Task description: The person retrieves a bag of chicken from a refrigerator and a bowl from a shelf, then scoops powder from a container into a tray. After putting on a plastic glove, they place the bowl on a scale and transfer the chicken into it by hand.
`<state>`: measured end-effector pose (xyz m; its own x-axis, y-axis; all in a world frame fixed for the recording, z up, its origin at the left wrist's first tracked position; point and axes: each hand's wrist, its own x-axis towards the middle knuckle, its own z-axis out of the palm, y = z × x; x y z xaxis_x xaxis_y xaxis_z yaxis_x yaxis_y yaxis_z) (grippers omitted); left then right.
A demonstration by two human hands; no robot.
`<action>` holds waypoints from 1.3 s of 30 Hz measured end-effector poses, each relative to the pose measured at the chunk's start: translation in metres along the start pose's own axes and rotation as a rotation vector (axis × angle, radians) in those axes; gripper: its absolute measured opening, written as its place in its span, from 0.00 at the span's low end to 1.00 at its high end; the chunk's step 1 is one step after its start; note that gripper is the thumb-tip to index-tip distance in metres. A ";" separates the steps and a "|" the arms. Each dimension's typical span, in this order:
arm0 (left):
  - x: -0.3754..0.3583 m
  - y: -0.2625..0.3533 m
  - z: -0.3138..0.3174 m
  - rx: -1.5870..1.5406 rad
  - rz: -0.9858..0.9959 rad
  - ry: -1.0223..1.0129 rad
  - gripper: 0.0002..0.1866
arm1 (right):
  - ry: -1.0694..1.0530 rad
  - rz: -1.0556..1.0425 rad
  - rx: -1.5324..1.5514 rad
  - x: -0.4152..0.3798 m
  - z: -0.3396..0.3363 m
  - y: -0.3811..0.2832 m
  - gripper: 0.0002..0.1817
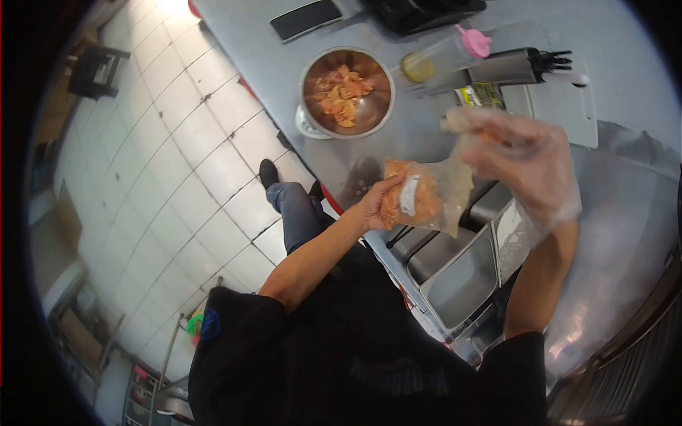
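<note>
My left hand (382, 201), bare, is closed around one end of a clear plastic bag (455, 186) of raw, orange-tinted meat pieces (426, 193). A white label (408, 195) is stuck on the bag. The bag's loose upper part spreads towards my right hand (522, 160), which wears a thin clear plastic glove. That hand is raised beside the bag with bent fingers. Blur hides whether its fingertips grip the bag. Beyond the bag, a steel bowl (387, 96) with similar meat pieces (342, 96) inside stands on a white kitchen scale (309, 124).
A squeeze bottle with a pink lid (474, 44), a knife block (508, 65), a yellow packet (479, 96) and a white board (568, 113) lie behind. Steel pans (458, 280) are set in the counter near my body. A dark tablet-like device (305, 20) lies at the far left.
</note>
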<state>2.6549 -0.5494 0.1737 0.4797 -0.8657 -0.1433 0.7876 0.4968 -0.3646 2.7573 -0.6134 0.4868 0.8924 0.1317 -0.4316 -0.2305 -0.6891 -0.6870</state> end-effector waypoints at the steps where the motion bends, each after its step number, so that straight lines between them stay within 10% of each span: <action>1: -0.001 0.001 0.003 0.009 -0.022 -0.009 0.33 | -0.012 -0.021 0.059 -0.015 -0.006 0.004 0.20; 10: 0.018 -0.003 -0.012 -0.043 -0.032 -0.018 0.27 | -0.226 -0.058 0.521 0.096 0.069 0.049 0.24; 12: 0.015 -0.005 -0.001 -0.018 -0.004 -0.005 0.27 | -0.348 0.101 -0.025 0.121 0.091 0.046 0.38; 16: 0.015 -0.012 -0.002 -0.017 0.007 0.024 0.26 | -0.472 0.172 -0.119 0.130 0.082 0.040 0.46; 27: 0.007 -0.001 0.012 -0.106 -0.022 -0.008 0.29 | -0.070 0.166 0.005 -0.032 -0.042 0.038 0.20; 39: 0.014 0.002 0.032 0.203 0.063 0.115 0.29 | 0.160 0.352 0.313 -0.040 0.041 0.182 0.11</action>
<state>2.6751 -0.5586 0.2004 0.4926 -0.8281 -0.2678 0.8244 0.5425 -0.1612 2.6639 -0.7148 0.3551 0.7824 -0.1982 -0.5904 -0.6118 -0.4215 -0.6693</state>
